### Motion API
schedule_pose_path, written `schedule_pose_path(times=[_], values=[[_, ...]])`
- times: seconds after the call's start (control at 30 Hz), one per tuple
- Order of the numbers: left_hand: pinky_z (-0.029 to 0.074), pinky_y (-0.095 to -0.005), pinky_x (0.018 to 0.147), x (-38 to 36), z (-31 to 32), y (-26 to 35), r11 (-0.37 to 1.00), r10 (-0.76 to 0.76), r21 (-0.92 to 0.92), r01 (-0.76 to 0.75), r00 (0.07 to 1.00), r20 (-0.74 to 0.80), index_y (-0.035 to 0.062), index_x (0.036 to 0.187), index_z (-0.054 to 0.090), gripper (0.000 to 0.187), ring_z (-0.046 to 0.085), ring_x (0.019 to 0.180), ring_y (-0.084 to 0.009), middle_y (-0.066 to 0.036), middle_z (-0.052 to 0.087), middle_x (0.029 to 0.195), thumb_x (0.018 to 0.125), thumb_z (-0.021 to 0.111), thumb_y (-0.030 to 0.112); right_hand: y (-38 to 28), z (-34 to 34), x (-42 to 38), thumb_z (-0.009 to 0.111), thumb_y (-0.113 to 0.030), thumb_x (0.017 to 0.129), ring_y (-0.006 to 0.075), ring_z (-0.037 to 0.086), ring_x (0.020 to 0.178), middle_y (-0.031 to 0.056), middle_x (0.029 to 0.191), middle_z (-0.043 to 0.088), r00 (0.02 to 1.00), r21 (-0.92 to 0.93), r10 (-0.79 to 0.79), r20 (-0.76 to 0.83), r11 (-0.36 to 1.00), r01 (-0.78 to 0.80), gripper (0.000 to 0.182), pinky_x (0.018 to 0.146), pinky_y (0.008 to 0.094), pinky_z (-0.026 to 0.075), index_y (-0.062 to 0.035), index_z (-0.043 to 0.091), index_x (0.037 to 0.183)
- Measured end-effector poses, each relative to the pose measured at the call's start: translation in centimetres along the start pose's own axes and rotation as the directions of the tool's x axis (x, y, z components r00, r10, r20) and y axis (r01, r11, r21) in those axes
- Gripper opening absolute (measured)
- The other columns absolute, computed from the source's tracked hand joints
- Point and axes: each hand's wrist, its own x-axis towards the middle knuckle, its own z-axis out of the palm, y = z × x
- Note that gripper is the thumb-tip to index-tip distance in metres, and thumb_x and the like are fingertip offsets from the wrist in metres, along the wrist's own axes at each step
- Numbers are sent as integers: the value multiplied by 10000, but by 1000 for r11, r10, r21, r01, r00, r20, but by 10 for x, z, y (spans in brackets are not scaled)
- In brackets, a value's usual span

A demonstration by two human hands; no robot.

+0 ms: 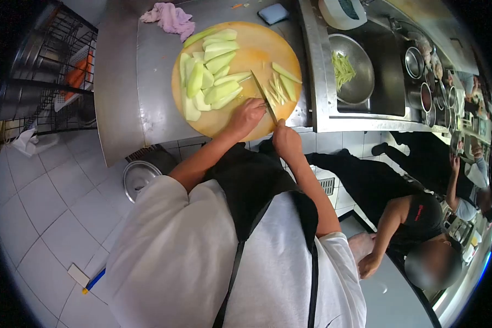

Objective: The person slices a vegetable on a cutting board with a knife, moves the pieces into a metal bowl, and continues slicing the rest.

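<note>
My right hand (286, 141) is wrapped round the handle of a knife (264, 94), whose blade slants across a round wooden cutting board (257, 38). Left of the blade, my left hand (249, 116) is closed, its curled fingers close beside the knife. Whatever lies under those fingers is hidden. Thick pale green vegetable pieces (195, 81), which look like peeled gourd or cucumber, are heaped on the board's left half. To the right of the blade are thin cut strips (277, 90) and a couple of longer green pieces (287, 74).
A metal bowl (361, 74) with green strips (343, 71) sits at the sink on the right. A pink cloth (169, 21) and a blue sponge (273, 13) lie behind the board. Two co-workers in dark clothes (415, 213) stand at right. A lidded pot (139, 177) is on the floor.
</note>
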Motion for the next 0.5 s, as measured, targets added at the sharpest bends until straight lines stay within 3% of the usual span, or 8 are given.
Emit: schedule_pose_path(times=[0.2,0.27,0.37,0.5], values=[[540,-430,862,9,2,0,997,-72,-23,73,997,30,20,954,718,167,649,1016,-334,-114,676,1068,795,759,54,-6,-8,12,542,-98,936,386,727,650,213,712,707,999,-80,-33,-27,996,31,96,599,474,590,-10,529,974],[537,-430,870,14,7,-5,995,-102,-3,102,994,41,21,975,719,170,646,1013,-338,-118,670,1062,807,739,37,-4,-9,13,534,-130,966,417,707,651,232,702,689,997,18,28,-65,999,-27,126,594,517,564,-5,529,981],[533,-426,859,33,8,-3,996,-83,18,85,993,-84,8,936,700,111,637,1000,-344,-125,660,1024,831,667,-9,-4,-25,10,546,-179,997,431,697,645,245,691,677,986,146,93,-135,987,-73,176,592,534,556,-4,526,999],[517,-449,912,71,5,-3,996,83,41,-82,996,-35,14,1034,707,219,622,1063,-343,-154,642,1141,819,661,9,-7,-49,6,544,-223,1033,483,675,689,280,716,667,954,299,203,-222,945,-131,227,616,571,530,1,517,1009]])
